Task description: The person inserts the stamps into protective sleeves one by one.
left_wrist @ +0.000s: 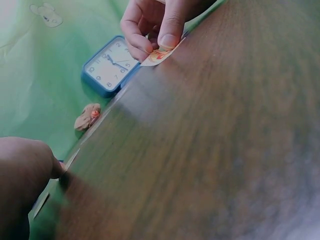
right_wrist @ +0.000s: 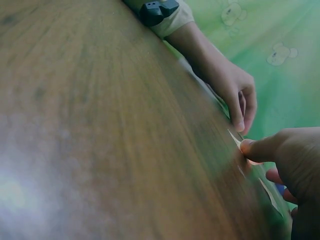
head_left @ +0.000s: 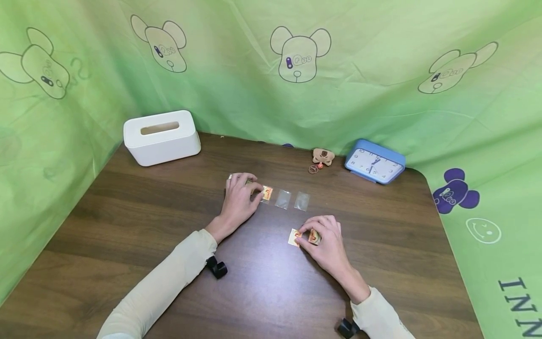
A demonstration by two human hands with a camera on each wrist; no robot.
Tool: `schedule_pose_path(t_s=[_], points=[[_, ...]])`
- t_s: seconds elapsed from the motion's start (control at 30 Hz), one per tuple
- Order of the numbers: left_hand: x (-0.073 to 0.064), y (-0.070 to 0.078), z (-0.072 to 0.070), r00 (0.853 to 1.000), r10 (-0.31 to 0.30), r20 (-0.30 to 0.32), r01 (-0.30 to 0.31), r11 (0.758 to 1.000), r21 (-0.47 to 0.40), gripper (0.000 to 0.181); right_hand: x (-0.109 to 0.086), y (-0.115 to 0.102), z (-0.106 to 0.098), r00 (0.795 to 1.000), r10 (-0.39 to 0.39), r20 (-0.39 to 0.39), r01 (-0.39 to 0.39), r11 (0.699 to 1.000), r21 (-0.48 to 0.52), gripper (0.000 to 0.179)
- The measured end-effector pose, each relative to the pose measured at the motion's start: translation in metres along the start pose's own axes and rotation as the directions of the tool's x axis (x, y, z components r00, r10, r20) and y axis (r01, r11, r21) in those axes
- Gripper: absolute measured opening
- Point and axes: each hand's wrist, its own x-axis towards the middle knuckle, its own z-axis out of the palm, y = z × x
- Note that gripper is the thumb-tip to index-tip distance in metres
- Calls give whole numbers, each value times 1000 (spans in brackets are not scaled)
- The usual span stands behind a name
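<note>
My left hand (head_left: pixel 239 200) is at the middle of the table, thumb and forefinger pinching the left edge of a small orange-and-yellow card (head_left: pixel 267 193). Part of another small flat piece shows behind its knuckles. To the right lie two small clear plastic sleeves, one (head_left: pixel 282 199) beside the other (head_left: pixel 302 201). Nearer the front, my right hand (head_left: pixel 328 242) pinches a small white-and-orange card (head_left: pixel 294 237) between thumb and forefinger; the left wrist view shows this card (left_wrist: pixel 159 56) tilted close over the table. Under the right palm, another printed card (head_left: pixel 314 237) is partly covered.
A white tissue box (head_left: pixel 163 139) stands at the back left of the brown table (head_left: pixel 254 292). A blue clock (head_left: pixel 374 161) is at the back right. Left of it lies a brown bear-like trinket (head_left: pixel 323 157) with a small ring (head_left: pixel 313 169). Green printed cloth (head_left: pixel 237 84) hangs behind.
</note>
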Motion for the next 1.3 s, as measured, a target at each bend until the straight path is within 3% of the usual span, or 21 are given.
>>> schedule_pose_path(t_s=[0.4, 0.67, 0.8, 0.97, 1.07, 1.3], points=[[0, 1, 1, 1000, -9, 3, 9, 998, -57, 7, -2, 4, 3, 999, -29, -42, 30, 999, 30, 34], [0, 10, 5, 996, 77, 32, -74, 994, -85, 15, -1, 1, 2, 999, -9, -45, 11, 998, 57, 32], [1, 14, 7, 993, 93, 74, -88, 994, -72, 20, -2, 0, 1, 999, -8, -47, 11, 998, 59, 31], [1, 16, 8, 979, 92, 180, -87, 996, -34, 38, -2, 1, 1, 999, -16, -39, 19, 998, 61, 33], [-1, 17, 8, 965, 119, 233, -123, 992, 3, 45, -2, 2, 1, 999, -26, -28, 28, 998, 61, 32], [-3, 17, 7, 954, 187, 235, -199, 980, 30, 32, -1, 4, 2, 998, -64, -30, 65, 996, 59, 26]])
